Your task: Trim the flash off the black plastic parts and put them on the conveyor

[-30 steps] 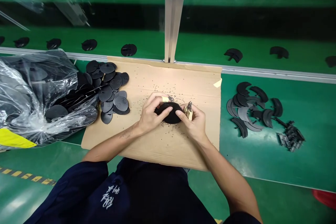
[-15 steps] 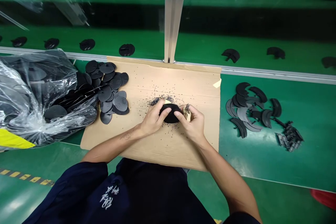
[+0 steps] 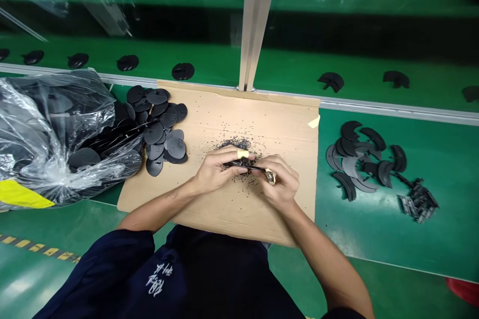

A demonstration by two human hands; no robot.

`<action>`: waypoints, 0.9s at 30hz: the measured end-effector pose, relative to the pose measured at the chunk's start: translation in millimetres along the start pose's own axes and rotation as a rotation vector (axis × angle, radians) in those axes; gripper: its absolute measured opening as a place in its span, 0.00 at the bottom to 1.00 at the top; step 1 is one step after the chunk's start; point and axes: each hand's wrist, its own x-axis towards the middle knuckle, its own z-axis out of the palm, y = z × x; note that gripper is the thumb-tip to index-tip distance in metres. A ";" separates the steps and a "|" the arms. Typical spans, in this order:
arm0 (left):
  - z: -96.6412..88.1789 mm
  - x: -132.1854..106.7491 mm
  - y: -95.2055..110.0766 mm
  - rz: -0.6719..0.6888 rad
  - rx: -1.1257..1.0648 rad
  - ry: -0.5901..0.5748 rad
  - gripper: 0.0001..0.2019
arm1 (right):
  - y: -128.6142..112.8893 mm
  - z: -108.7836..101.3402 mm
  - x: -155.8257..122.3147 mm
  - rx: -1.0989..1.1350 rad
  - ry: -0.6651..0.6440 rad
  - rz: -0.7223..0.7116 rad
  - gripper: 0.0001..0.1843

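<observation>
In the head view, the left hand (image 3: 217, 168) has its fingers clamped on a black disc (image 3: 256, 167) held edge-on above the cardboard (image 3: 194, 209), perhaps so both faces can be reached; the right hand (image 3: 281, 179) has its fingers closed on the rim, perhaps hampered by a pale tool (image 3: 271, 176) they hold. Black crumbs (image 3: 236, 142) litter the cardboard; a plastic bag (image 3: 62, 169) crowds the desk (image 3: 377, 232)

Left hand (image 3: 217, 167) and right hand (image 3: 279, 179) are over cardboard (image 3: 288, 132), a disc (image 3: 250, 166) between them, a tool (image 3: 270, 177) in the right. Crumbs (image 3: 237, 142) lie just beyond the left fingers. Left of that hand, a pile (image 3: 174, 146); farther left, a bag (image 3: 62, 164). Right of the right hand, on the table (image 3: 377, 232), curved parts (image 3: 350, 166), then small parts (image 3: 418, 203). Beyond both hands, a post (image 3: 258, 20).
</observation>
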 end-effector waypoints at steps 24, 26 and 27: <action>-11.9 3.3 5.1 0.148 0.172 -0.106 0.12 | 2.0 -0.8 2.6 0.058 -0.097 0.002 0.06; -11.4 0.5 3.7 0.065 0.147 -0.105 0.12 | 1.7 -2.1 4.7 0.069 -0.110 0.064 0.03; -11.8 -0.8 2.8 0.010 0.129 -0.083 0.13 | 1.3 -3.2 6.1 0.060 -0.117 0.115 0.03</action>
